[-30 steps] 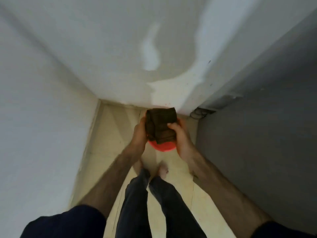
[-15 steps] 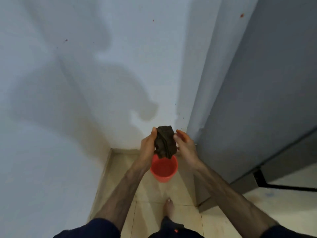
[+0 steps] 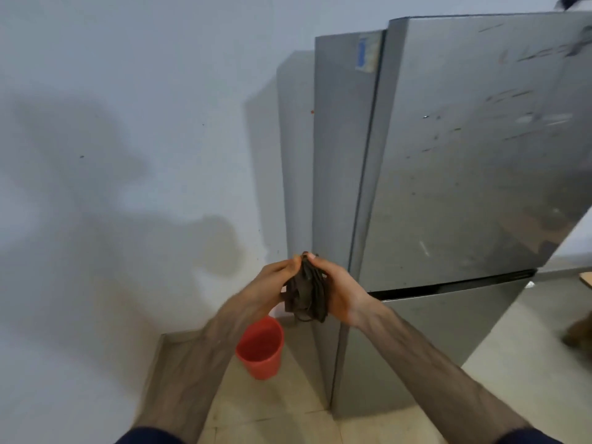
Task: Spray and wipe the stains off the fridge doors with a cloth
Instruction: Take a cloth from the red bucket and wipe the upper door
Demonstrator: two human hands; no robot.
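**Cloth bunched between both hands beside the fridge**

I see the dark cloth [image 3: 307, 291] held up in front of me, crumpled into a wad and hanging down between my two hands. My left hand [image 3: 272, 280] grips its left side, fingers curled round the fabric with the tips meeting at the top. My right hand [image 3: 336, 290] cups the other side, fingers likewise curled onto the cloth, so the two hands press in on it from both sides. It hangs in the air in front of the fridge's [image 3: 448, 193] left front edge, not touching the fridge.

The upper fridge door [image 3: 464, 149] carries dark streaks and smudges toward its top right corner. Below a dark seam sits the lower fridge door [image 3: 432, 341]. A blue-and-white sticker [image 3: 368, 54] is near the top of the fridge's side panel.

Under my left wrist a red bucket [image 3: 261, 349] stands on the tiled floor [image 3: 282, 405], close to the corner where the white wall [image 3: 128, 155] meets the fridge.
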